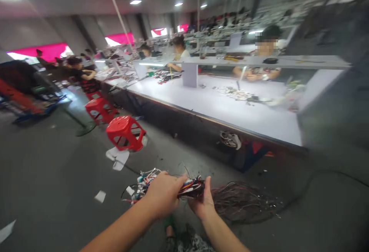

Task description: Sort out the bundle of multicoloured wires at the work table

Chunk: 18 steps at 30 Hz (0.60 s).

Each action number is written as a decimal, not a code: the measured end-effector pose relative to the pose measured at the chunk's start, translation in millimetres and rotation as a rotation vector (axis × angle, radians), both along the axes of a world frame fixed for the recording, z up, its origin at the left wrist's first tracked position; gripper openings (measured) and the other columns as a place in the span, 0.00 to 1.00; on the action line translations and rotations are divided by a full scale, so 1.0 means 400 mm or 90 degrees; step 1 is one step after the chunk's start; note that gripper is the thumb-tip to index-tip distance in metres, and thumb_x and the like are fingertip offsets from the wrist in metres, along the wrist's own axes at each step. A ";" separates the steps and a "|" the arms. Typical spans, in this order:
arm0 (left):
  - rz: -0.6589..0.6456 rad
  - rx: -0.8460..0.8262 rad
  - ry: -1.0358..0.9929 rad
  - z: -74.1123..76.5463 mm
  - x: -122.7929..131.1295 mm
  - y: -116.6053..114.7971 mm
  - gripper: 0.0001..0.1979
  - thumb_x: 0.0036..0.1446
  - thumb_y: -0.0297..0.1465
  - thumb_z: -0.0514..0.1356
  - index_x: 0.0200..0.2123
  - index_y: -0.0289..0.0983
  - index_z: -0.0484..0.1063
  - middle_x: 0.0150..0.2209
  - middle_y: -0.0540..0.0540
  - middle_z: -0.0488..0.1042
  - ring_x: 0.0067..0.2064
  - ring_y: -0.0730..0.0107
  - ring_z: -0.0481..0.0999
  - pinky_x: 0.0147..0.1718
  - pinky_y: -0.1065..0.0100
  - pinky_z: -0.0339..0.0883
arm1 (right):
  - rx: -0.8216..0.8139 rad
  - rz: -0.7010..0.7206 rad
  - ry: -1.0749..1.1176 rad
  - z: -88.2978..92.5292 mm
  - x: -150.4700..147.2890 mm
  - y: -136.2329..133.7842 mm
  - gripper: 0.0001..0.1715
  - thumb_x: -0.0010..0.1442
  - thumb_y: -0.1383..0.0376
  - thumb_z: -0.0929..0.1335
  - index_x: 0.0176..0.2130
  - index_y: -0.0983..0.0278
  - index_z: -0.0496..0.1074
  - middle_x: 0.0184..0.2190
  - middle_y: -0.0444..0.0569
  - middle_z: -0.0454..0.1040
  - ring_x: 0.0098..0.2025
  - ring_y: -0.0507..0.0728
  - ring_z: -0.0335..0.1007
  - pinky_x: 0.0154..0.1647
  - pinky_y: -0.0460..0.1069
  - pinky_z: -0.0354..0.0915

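Note:
A thick bundle of wires (191, 189) in several colours is held above the floor in front of me. My left hand (165, 191) is wrapped over its left part, palm down. My right hand (204, 202) grips it from below, with the thumb raised along the near end; most of its fingers are hidden under the wires. White and teal connectors (142, 186) stick out to the left of my left hand. Beyond my right hand, dark and reddish loose wires (245, 202) fan out, blurred; whether they hang or lie on the floor I cannot tell.
A long white workbench (164, 96) with a raised shelf (311, 60) runs across ahead, small parts (238, 93) on it. People sit along its far side. Red stools (125, 131) stand at the left. Paper scraps (118, 157) and a dark cable (311, 184) lie on the floor.

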State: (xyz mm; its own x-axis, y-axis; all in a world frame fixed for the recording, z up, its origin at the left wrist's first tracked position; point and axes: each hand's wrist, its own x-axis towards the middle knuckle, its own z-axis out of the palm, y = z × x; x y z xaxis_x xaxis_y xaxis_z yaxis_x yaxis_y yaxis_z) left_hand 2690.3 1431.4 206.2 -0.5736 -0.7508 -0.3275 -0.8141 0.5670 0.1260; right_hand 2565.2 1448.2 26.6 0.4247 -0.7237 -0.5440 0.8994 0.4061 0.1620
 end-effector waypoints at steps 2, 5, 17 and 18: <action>-0.067 0.028 0.005 -0.015 0.011 -0.050 0.23 0.47 0.27 0.55 0.49 0.44 0.66 0.38 0.46 0.78 0.40 0.56 0.77 0.40 0.59 0.63 | 0.045 -0.065 0.038 -0.031 -0.018 -0.049 0.39 0.56 0.38 0.61 0.42 0.70 0.73 0.36 0.55 0.78 0.41 0.61 0.75 0.45 0.56 0.70; -0.161 0.058 -0.006 -0.018 0.038 -0.123 0.19 0.46 0.29 0.57 0.45 0.44 0.68 0.36 0.46 0.78 0.38 0.56 0.77 0.40 0.58 0.63 | 0.076 -0.195 0.109 -0.084 -0.050 -0.077 0.29 0.60 0.46 0.59 0.37 0.67 0.73 0.30 0.52 0.78 0.36 0.61 0.76 0.43 0.58 0.71; -0.325 0.073 0.111 0.257 0.235 -0.324 0.21 0.49 0.27 0.55 0.46 0.52 0.70 0.30 0.52 0.74 0.34 0.67 0.73 0.41 0.64 0.61 | 0.072 -0.619 0.238 -0.052 -0.240 0.048 0.13 0.58 0.61 0.61 0.32 0.63 0.72 0.25 0.45 0.75 0.29 0.51 0.73 0.37 0.46 0.72; -0.288 0.054 0.131 0.279 0.276 -0.354 0.19 0.48 0.29 0.56 0.45 0.52 0.71 0.30 0.52 0.74 0.34 0.67 0.72 0.39 0.65 0.62 | 0.067 -0.645 0.257 -0.046 -0.254 0.057 0.12 0.57 0.61 0.61 0.31 0.62 0.71 0.24 0.44 0.74 0.28 0.50 0.72 0.35 0.45 0.72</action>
State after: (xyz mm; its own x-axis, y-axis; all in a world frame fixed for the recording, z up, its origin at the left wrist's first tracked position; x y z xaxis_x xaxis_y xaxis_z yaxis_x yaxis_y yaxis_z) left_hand 2800.5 1289.8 317.7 -0.8942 -0.3883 -0.2228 -0.4432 0.8378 0.3188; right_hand 2463.6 1471.0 8.0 -0.5645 -0.5781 -0.5892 0.8029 -0.5504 -0.2291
